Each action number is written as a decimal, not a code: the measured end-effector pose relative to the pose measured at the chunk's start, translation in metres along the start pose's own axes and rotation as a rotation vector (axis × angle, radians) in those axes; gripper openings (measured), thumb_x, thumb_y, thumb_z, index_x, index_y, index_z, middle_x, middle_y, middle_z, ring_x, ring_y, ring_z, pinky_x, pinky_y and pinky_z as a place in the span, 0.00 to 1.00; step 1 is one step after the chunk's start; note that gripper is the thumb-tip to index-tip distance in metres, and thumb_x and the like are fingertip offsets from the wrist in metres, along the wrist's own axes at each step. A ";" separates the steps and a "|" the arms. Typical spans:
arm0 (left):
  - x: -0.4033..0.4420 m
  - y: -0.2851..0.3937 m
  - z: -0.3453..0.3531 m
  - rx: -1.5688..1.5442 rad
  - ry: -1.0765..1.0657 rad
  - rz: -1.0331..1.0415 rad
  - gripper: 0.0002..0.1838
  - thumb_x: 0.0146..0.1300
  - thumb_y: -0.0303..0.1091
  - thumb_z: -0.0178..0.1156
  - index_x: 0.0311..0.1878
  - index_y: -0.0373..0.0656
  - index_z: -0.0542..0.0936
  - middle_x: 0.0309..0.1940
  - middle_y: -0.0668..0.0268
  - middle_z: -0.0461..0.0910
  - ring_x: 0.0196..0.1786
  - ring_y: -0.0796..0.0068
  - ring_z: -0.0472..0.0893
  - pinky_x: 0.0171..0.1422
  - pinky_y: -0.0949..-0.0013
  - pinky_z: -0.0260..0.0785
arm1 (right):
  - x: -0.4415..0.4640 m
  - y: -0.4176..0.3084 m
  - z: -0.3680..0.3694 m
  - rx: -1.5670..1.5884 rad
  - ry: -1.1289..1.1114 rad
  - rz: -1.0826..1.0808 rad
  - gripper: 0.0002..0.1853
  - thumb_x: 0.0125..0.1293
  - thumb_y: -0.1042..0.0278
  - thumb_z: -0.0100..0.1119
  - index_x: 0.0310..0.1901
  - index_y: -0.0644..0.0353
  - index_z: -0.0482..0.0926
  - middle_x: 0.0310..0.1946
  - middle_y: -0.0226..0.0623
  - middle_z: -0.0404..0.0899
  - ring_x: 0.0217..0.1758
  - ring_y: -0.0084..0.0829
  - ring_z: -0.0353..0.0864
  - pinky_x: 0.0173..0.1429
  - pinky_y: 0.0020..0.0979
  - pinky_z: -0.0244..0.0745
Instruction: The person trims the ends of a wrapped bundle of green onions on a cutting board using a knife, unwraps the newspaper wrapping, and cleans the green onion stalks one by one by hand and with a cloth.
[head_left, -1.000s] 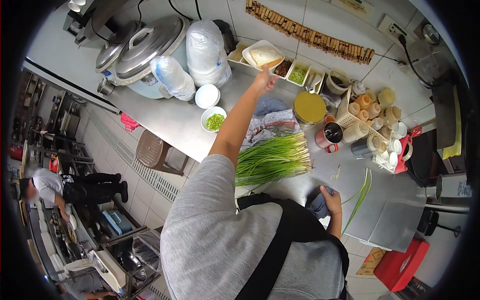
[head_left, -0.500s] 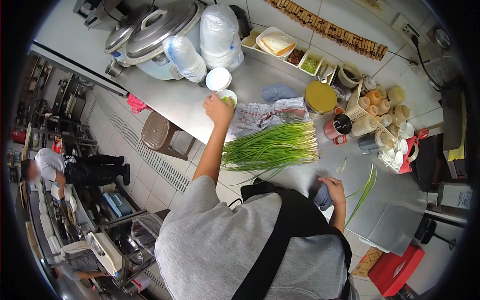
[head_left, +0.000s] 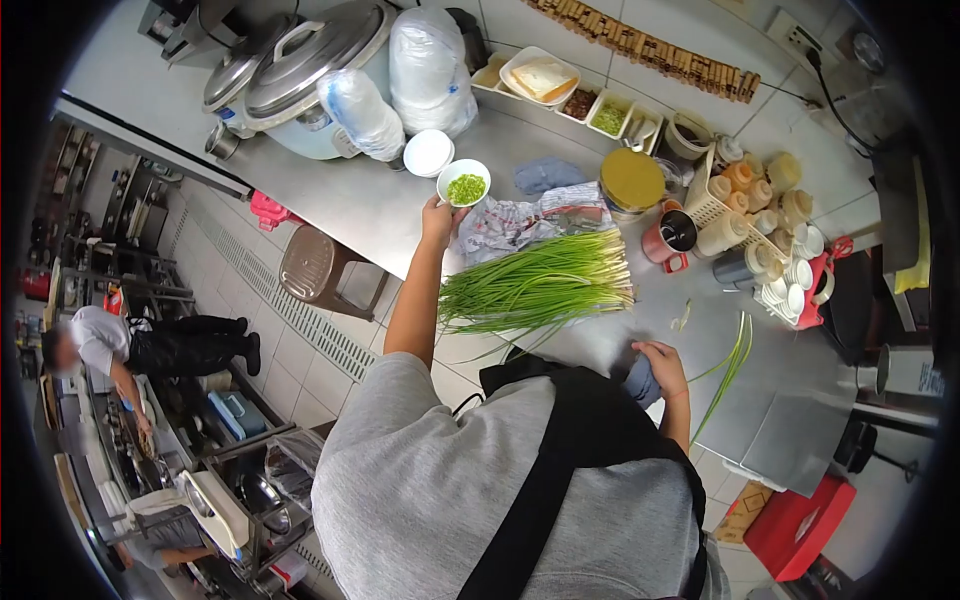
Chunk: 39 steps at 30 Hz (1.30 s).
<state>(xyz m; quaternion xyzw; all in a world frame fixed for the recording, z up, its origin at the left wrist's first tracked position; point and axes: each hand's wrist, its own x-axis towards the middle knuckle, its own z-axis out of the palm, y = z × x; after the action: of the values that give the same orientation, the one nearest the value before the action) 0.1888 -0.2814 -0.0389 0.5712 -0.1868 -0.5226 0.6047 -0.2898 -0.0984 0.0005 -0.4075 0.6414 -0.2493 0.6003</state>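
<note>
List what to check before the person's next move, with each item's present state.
1. Left hand gripping the white bowl: ok, at its near side.
2. Chopped greens inside the bowl: ok.
3. Right hand free: not ok, it holds a blue-grey cloth.
4. Long green stalks apart from the bowl: ok.
5. Bowl clear of the counter: cannot tell.

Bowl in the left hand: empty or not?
Not empty: chopped greens show inside the white bowl in the left hand; how deep, cannot tell.
</note>
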 end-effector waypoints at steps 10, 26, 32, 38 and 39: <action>-0.088 -0.004 0.110 0.872 0.009 1.191 0.26 0.55 0.25 0.59 0.58 0.34 0.68 0.53 0.49 0.73 0.52 0.48 0.72 0.64 0.55 0.60 | 0.000 0.006 -0.007 0.095 0.036 0.010 0.20 0.63 0.53 0.59 0.41 0.66 0.81 0.32 0.30 0.79 0.35 0.19 0.73 0.41 0.22 0.68; -0.145 -0.039 0.121 1.274 -0.827 0.680 0.24 0.48 0.23 0.61 0.52 0.47 0.75 0.35 0.65 0.83 0.42 0.58 0.80 0.47 0.58 0.72 | -0.012 0.016 -0.032 1.409 -0.533 -0.277 0.36 0.63 0.32 0.38 0.66 0.48 0.61 0.64 0.43 0.63 0.62 0.51 0.67 0.57 0.63 0.64; -0.139 -0.039 0.117 1.286 -0.817 0.632 0.24 0.48 0.23 0.61 0.52 0.46 0.74 0.34 0.63 0.83 0.39 0.59 0.81 0.44 0.60 0.73 | -0.031 0.008 -0.002 1.417 -0.426 -0.068 0.36 0.62 0.31 0.36 0.65 0.45 0.62 0.67 0.45 0.58 0.66 0.51 0.62 0.58 0.61 0.65; -0.154 -0.021 0.147 0.812 -0.813 0.424 0.26 0.49 0.21 0.65 0.54 0.43 0.71 0.31 0.63 0.82 0.35 0.73 0.82 0.42 0.71 0.74 | -0.010 -0.006 0.016 1.251 -0.291 0.019 0.45 0.54 0.18 0.36 0.54 0.55 0.70 0.40 0.40 0.76 0.35 0.42 0.79 0.34 0.42 0.76; -0.160 -0.018 0.157 0.644 -0.831 0.290 0.27 0.50 0.21 0.66 0.55 0.43 0.70 0.31 0.63 0.81 0.35 0.76 0.81 0.43 0.72 0.74 | -0.002 -0.004 0.019 1.201 -0.411 -0.069 0.44 0.56 0.20 0.36 0.56 0.54 0.69 0.42 0.40 0.76 0.38 0.40 0.78 0.37 0.42 0.76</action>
<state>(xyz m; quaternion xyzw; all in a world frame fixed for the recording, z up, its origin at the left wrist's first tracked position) -0.0089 -0.2202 0.0483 0.4412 -0.6374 -0.5321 0.3405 -0.2711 -0.0953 0.0019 -0.0598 0.2479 -0.5015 0.8267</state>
